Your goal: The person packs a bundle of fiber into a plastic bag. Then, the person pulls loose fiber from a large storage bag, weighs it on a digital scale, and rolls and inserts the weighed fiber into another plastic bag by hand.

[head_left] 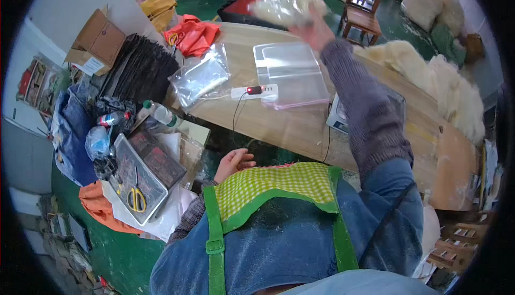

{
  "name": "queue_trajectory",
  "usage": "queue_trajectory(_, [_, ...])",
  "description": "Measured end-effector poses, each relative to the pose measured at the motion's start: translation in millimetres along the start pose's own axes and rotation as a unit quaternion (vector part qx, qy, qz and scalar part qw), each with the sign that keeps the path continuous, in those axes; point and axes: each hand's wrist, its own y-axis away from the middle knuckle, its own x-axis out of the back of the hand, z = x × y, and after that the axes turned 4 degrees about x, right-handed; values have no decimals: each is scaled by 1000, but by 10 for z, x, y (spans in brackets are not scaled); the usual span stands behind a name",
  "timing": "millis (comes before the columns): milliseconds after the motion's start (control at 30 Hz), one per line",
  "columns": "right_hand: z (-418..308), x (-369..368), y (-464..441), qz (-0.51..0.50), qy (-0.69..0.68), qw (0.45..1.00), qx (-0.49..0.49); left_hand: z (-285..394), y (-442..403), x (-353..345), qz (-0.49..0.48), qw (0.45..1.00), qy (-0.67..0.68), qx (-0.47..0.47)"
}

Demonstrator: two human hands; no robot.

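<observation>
Stretched out over the far edge of the table, my right hand (314, 31) grips a clear plastic bag (287, 8) with something pale inside. The hand and bag are slightly blurred, and the fingers are partly hidden behind the bag. Below them on the table lies a stack of clear plastic bags (292, 75). Close to my apron, my left hand (234, 163) is held with loosely bent fingers apart and nothing visible in them. A white power strip (263, 92) with a red-lit plug sits at the edge of the stack.
Another clear bag (203, 77) and red fabric (194, 34) lie on the table's left. Yellow scissors (136, 199) rest in a tray (153, 217) beside bottles. A scale-like device (338, 113) is under my right arm. Beyond stand a black container (230, 13) and a wooden chair (363, 8).
</observation>
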Motion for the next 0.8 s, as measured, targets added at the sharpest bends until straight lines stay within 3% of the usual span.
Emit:
queue_trajectory(33, [14, 13, -238, 33, 101, 993, 47, -31, 0, 26, 0, 1000, -3, 0])
queue_trajectory(67, [104, 9, -286, 32, 97, 993, 50, -36, -5, 16, 18, 999, -28, 0])
queue_trajectory(167, [591, 89, -52, -105, 233, 966, 49, -94, -45, 100, 52, 996, -77, 11])
queue_trajectory(267, [990, 193, 578, -233, 367, 900, 33, -317, -246, 324, 29, 997, -74, 1])
queue_trajectory(333, [748, -56, 1449, -154, 303, 924, -177, -299, -200, 207, 41, 994, -96, 0])
queue_trajectory(467, [952, 524, 2599, 20, 188, 955, -228, -373, -370, -34, 47, 978, -202, 0])
queue_trajectory(567, [988, 855, 3425, 105, 150, 960, -212, -548, -496, -293, 8, 971, -237, 26])
queue_trajectory(633, [934, 985, 3927, 194, 157, 944, -216, -685, -534, -517, -8, 949, -316, -10])
queue_trajectory(700, [995, 1147, 4510, 304, 94, 930, -182, -778, -574, -699, -97, 916, -389, 11])
queue_trajectory(800, [1223, 1343, 5503, 434, 84, 885, -145, -1049, -543, -1024, -152, 912, -375, 63])
